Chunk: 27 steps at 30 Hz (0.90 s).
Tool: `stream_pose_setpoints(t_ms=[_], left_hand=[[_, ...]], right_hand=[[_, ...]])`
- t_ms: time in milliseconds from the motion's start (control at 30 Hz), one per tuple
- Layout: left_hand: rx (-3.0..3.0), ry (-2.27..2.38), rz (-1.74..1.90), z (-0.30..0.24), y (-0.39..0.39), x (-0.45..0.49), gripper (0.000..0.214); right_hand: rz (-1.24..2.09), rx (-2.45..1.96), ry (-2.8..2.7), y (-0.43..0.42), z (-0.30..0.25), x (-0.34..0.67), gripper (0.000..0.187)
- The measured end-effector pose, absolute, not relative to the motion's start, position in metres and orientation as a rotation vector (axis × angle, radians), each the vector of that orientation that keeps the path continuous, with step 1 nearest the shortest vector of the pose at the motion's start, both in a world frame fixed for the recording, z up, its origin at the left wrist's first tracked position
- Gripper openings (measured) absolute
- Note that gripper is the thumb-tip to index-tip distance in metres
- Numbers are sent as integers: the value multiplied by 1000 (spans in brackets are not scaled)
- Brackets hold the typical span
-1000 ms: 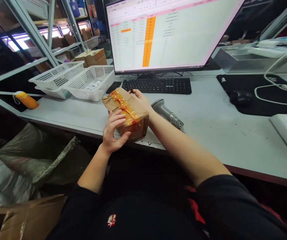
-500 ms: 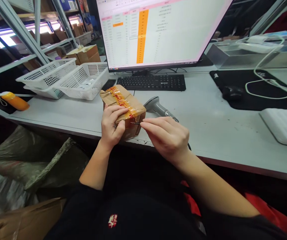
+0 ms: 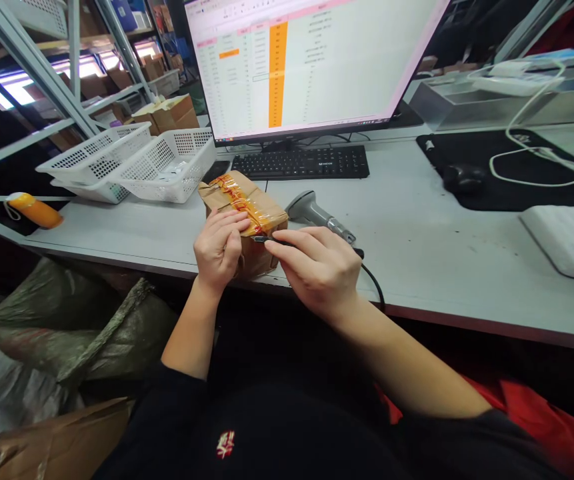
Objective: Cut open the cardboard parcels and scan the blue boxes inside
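A small brown cardboard box [image 3: 267, 210], bound with clear tape over a red-and-yellow strip, sits at the desk's front edge. My left hand [image 3: 218, 248] grips its near left side, fingers on the top and thumb bent against the front. Pinched in my right hand [image 3: 321, 267] is a slim dark knife [image 3: 261, 239], its tip at the front upper edge of the box. Most of the knife's handle is hidden by my fingers. Just behind my right hand lies a grey barcode scanner [image 3: 319, 213] with a black cable.
Behind the box are a black keyboard [image 3: 301, 163] and a monitor [image 3: 347, 73]. White plastic baskets [image 3: 164, 167] and an orange bottle [image 3: 37, 210] stand to the left. On the right are a mouse [image 3: 464, 179], a white block-like object [image 3: 567, 240] and loose white cables. Sacks [image 3: 67, 313] lie below.
My right hand has moved left along the box's front edge, taking the knife tip with it. My left hand keeps its hold on the box. The view has shifted slightly.
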<state>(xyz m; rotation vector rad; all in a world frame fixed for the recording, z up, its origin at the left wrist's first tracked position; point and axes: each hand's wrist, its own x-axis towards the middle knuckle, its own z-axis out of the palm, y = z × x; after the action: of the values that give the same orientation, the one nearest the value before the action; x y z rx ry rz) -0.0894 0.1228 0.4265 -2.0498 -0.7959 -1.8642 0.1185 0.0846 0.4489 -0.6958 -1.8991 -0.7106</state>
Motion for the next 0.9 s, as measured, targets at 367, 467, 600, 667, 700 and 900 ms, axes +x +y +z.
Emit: stream_pose_setpoints(t_ms=[367,467,600,667,700,900], left_hand=[[-2070,-793,-1871,427,120,-88,21],[-2049,-763,-1891,425,123,-88,20],[-1985,-758,-1892,422,124,-88,20],[-1981,-757,-1910,421,123,-87,20],[-1990,-755,-1921,421,123,-86,20],[-1999,-738,-1997,420,122,-83,19]], right_hand=[[-756,-671,-1832,78,448,112,20],[-776,-679,-1797,83,448,112,17],[-817,-718,-1755,94,448,128,15],[-857,-723,-1738,97,446,136,16],[-867,-714,-1735,96,446,138,17],[-797,-590,-1780,82,442,120,19]])
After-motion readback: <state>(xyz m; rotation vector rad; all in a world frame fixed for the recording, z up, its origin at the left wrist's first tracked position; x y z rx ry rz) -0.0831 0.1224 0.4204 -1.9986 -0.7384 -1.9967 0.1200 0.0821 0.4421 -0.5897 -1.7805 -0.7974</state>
